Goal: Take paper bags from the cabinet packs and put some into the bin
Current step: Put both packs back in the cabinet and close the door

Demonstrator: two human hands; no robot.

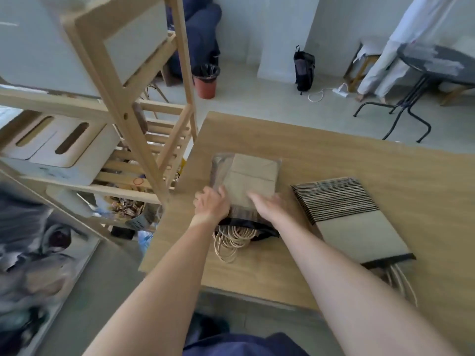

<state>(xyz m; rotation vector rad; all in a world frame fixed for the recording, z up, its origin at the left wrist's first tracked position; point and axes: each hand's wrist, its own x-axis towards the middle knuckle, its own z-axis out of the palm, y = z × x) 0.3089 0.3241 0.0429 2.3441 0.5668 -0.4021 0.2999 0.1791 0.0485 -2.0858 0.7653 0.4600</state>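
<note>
Head view: striped pack [344, 211] beside hands' pack [253, 181].

The left hand [211, 204] and right hand [270, 205] are covering the near end of the wrapped bag pack [250, 177]. Shelf [133, 129] clutter left of the pack is blurring beyond recognition.

A lived-in room: wooden shelf rack [144, 140], round black table [437, 62], lined red bin [205, 80]
</note>
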